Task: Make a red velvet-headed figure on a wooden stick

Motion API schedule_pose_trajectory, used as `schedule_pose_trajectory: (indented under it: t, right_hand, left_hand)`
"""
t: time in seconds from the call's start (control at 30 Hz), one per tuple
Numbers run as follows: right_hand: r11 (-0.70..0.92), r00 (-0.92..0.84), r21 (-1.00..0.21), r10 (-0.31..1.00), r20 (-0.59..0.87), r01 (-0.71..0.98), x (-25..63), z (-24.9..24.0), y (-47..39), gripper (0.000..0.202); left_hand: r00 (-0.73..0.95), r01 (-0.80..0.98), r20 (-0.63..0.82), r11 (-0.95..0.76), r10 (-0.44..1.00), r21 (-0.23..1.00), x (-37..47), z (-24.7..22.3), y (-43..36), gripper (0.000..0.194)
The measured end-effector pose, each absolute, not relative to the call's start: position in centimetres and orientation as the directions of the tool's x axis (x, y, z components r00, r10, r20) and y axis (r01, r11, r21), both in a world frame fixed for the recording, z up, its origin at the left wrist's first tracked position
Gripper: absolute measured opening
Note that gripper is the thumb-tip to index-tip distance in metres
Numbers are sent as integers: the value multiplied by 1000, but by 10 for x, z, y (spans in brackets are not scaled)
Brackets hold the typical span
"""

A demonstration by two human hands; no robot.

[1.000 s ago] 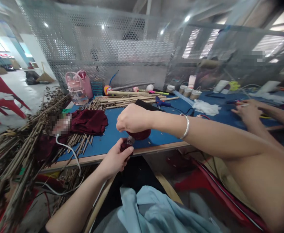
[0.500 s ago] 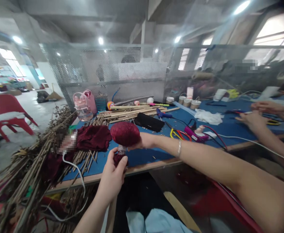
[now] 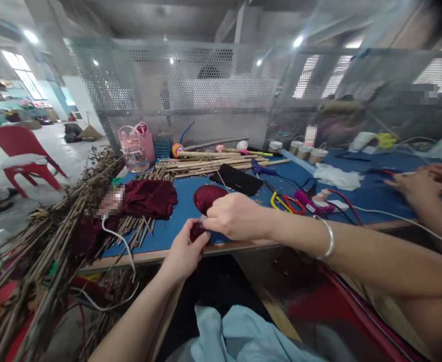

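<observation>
A dark red fabric-covered ball (image 3: pixel 204 197), gathered into a narrow neck with a cloth tail below it, is tilted over the table's front edge. My left hand (image 3: pixel 186 247) is closed around the tail, thumb on the near side. Across the neck lies my right hand (image 3: pixel 234 217), its fingers pinched together and covering part of the ball. A thin white thread (image 3: pixel 223 177) runs up by the right knuckles; where it passes between the fingers is hidden. Left of the ball a dark red cloth (image 3: pixel 151 199) is spread on the table.
Dry stalks (image 3: pixel 64 221) jut over the table's left end. Wooden sticks (image 3: pixel 213 165), a black pouch (image 3: pixel 239 179), a blue glue gun (image 3: pixel 263 168), scissors (image 3: pixel 289 202) and a pink bottle (image 3: pixel 136 148) lie or stand behind. At right are a co-worker's hands (image 3: pixel 420 183).
My right hand has come from behind the ball's neck round to its front, now hiding the white windings. The left hand keeps its hold. The view has shifted slightly.
</observation>
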State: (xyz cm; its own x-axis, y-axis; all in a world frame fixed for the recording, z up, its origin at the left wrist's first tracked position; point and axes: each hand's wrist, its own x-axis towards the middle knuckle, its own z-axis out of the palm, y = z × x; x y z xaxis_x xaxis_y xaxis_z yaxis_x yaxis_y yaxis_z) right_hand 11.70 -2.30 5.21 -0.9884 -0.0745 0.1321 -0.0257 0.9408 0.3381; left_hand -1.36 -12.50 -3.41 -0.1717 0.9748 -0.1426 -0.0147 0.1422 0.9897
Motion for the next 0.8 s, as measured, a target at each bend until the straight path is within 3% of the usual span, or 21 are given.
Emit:
schedule_pose_trajectory:
  t: [0.37, 0.67, 0.73, 0.8]
  right_hand:
    - [925, -999, 379, -9, -45, -26, 87, 77, -20, 20]
    - [931, -979, 362, 27, -204, -50, 67, 73, -34, 14]
    - [952, -955, 306, 68, -290, -26, 60, 73, -27, 9]
    - [996, -876, 83, 54, -478, 16, 55, 71, -9, 10]
  left_hand:
    - [-160, 139, -58, 81, 985, 987, -17, -40, -131, 23]
    - [-182, 329, 76, -12, 980, 944, -8, -51, -131, 32]
    - [-129, 363, 74, -22, 989, 932, -2, -48, -135, 37]
    - [-42, 394, 88, -64, 995, 917, 4, -42, -143, 38]
